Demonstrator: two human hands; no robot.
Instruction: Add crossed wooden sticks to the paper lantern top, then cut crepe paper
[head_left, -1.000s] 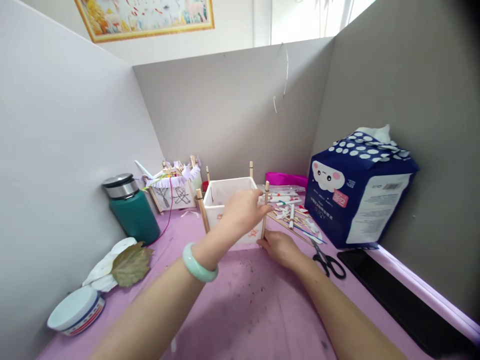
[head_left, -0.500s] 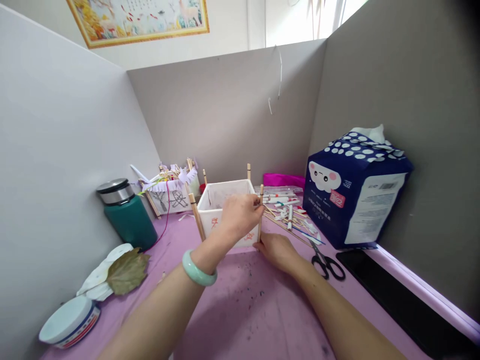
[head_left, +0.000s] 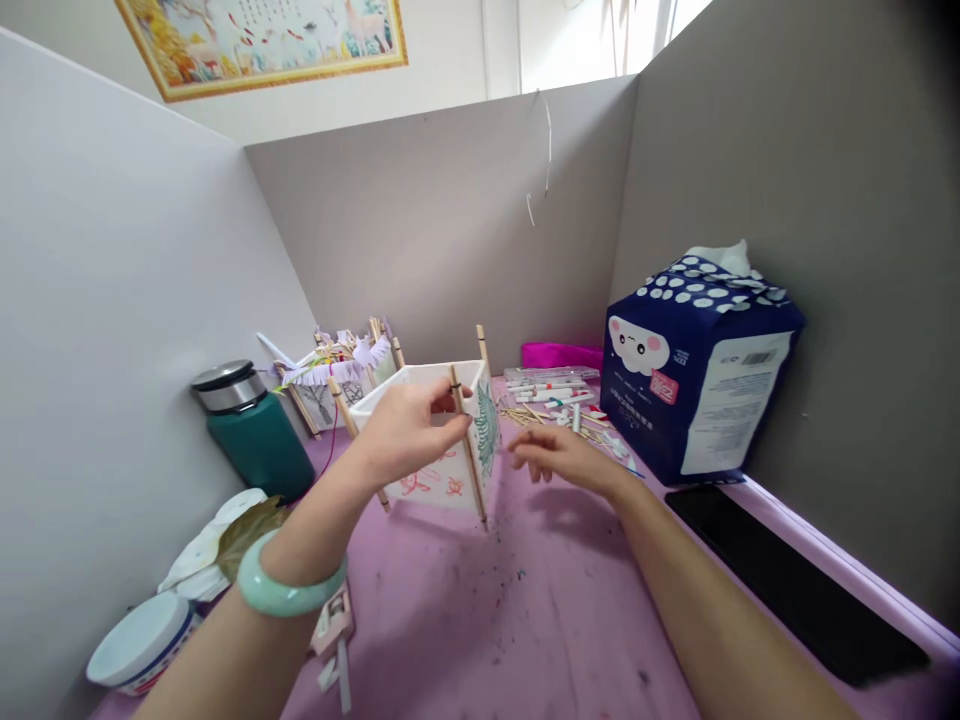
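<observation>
**White Box Held by Its Corner Stick**

From where I stand, the person's left hand (head_left: pixel 409 430) is closed, thumb against fingers, on a wooden corner stick (head_left: pixel 471 460) of a white box (head_left: pixel 442 495). The right hand (head_left: pixel 562 455) hangs just beside it, fingers loosely bent, with nothing in them that I can see.

The box is in the middle of the workspace, over the purple cloth (head_left: pixel 450 630), one corner turned toward the person; I can't tell whether its base is fully down. It is open-topped and straight-sided, its smooth walls marked with red doodles on the near face and a dense green drawing (head_left: pixel 487 425) on the right one. Round, pale sticks with dark bands stand up past the rim at its corners.

A glossy mint-green bracelet (head_left: pixel 270 585) circles the left wrist. Behind sits a second box (head_left: pixel 319 400), fringed in lilac, near a dark green flask (head_left: pixel 259 440) with a metal collar. Markers (head_left: pixel 555 392) and loose thin sticks (head_left: pixel 525 415) lie to the right. Beyond them, a navy pack (head_left: pixel 645 420) shows a cloud face, a pink tag with white characters and a barcode; its small print is unreadable from here.
</observation>
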